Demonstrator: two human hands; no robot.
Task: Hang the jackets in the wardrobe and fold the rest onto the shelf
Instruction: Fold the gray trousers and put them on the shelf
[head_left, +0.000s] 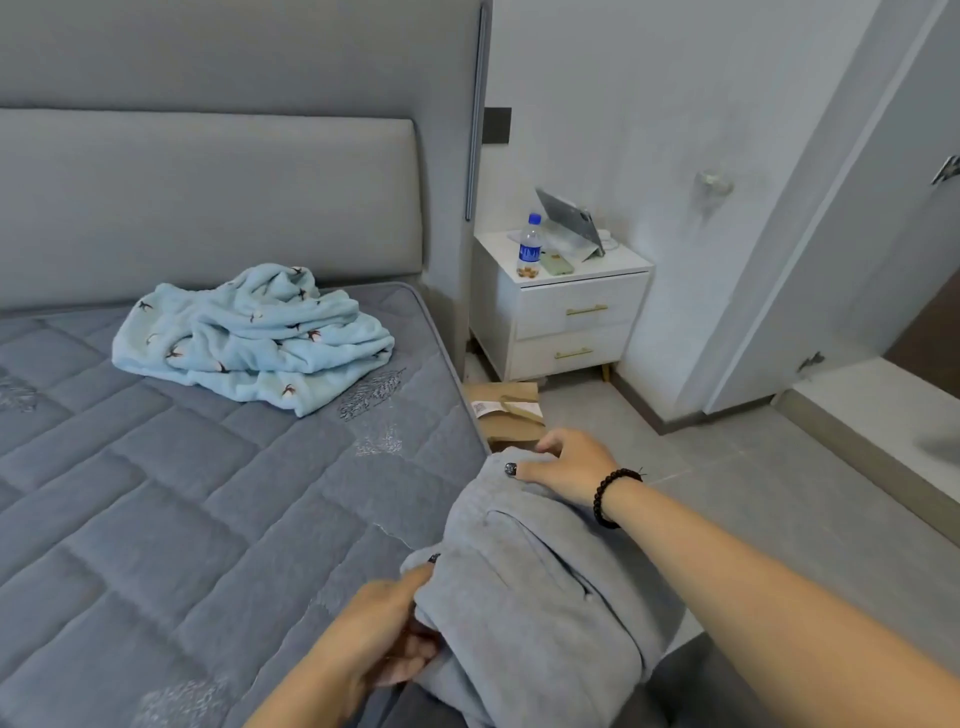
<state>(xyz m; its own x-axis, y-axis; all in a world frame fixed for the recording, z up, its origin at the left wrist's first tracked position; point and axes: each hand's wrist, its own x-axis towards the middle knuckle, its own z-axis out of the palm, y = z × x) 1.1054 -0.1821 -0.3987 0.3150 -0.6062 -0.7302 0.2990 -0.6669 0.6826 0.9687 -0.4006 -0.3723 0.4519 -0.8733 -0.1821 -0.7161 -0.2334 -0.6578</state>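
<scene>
Mattress (156, 493): grey, quilted, bare of sheets, occupying the left and centre of the view. A padded grey headboard (208, 197) rises behind it.

Grey garment (519, 597): fleece, bundled, positioned at the near right edge of the mattress and overhanging the side. The left hand (384, 629) grips its near end, fingers curled round the cloth. The right hand (571, 467) rests on the far end with the thumb laid across the top and the fingers bent over the edge; a dark bead bracelet (613, 496) sits on that wrist.

Light blue garment (254, 338): patterned with small dark motifs, crumpled in a heap near the headboard, well apart from both hands.

Room: a white nightstand (566, 317) with two drawers and gold handles stands beside the bed against the white wall. On its top are a water bottle (530, 244) with a blue cap, a propped tablet (569, 221) and a green phone (557, 264). A brown paper bag (506, 415) lies on the grey tiled floor (753, 467) between nightstand and bed. A white door panel (810, 260) stands at the right.
</scene>
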